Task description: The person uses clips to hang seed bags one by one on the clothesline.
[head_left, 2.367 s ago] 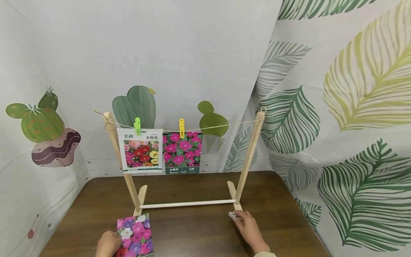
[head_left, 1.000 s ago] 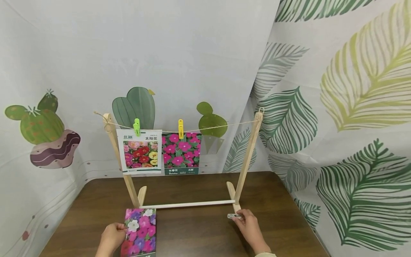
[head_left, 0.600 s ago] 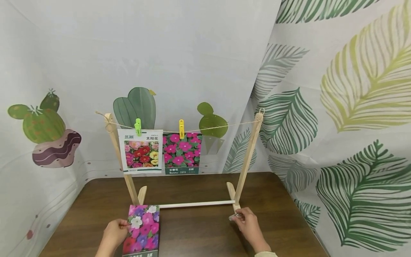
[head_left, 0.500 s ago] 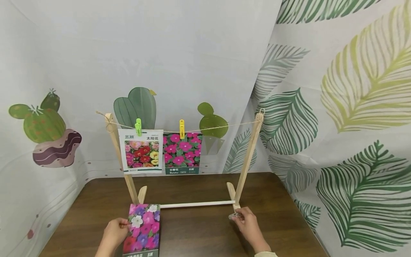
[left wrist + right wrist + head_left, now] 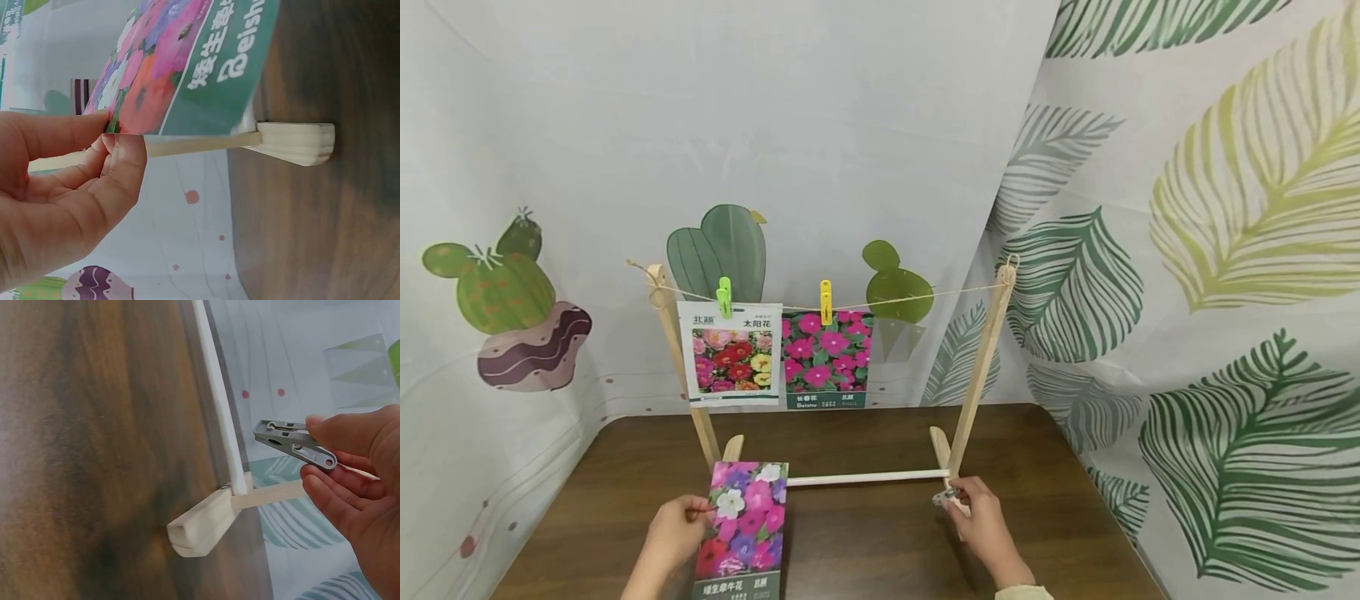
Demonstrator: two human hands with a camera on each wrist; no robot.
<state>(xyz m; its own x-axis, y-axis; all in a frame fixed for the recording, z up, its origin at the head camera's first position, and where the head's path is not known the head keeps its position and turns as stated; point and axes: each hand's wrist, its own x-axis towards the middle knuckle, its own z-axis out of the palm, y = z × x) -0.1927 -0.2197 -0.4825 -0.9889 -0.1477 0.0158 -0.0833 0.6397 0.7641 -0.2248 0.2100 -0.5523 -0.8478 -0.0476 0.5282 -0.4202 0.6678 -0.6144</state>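
Note:
Pinched by its left edge, a seed packet (image 5: 747, 521) with pink, purple and white flowers is held up by my left hand (image 5: 672, 537) in front of the rack's left foot. In the left wrist view thumb and fingers grip the packet's (image 5: 212, 94) edge. My right hand (image 5: 987, 525) pinches a grey clothespin (image 5: 294, 442) between thumb and fingertips, near the rack's right foot. The clothespin's jaws look closed, with nothing between them. On the string (image 5: 910, 297) hang a white seed packet (image 5: 732, 354) under a green clothespin (image 5: 724, 298) and a pink-flowered packet (image 5: 826, 358) under a yellow clothespin (image 5: 826, 302).
The wooden rack has a left post (image 5: 700, 425), a right post (image 5: 981, 375) and a white crossbar (image 5: 865, 478) low between its feet. It stands on a dark brown table (image 5: 850, 550). Behind hangs a pale curtain (image 5: 850, 125) with printed cacti and leaves.
My left hand has raised the flower packet and moved it right, so more of its lower label shows. The right hand with the grey clothespin has risen slightly. The hanging packets stay put.

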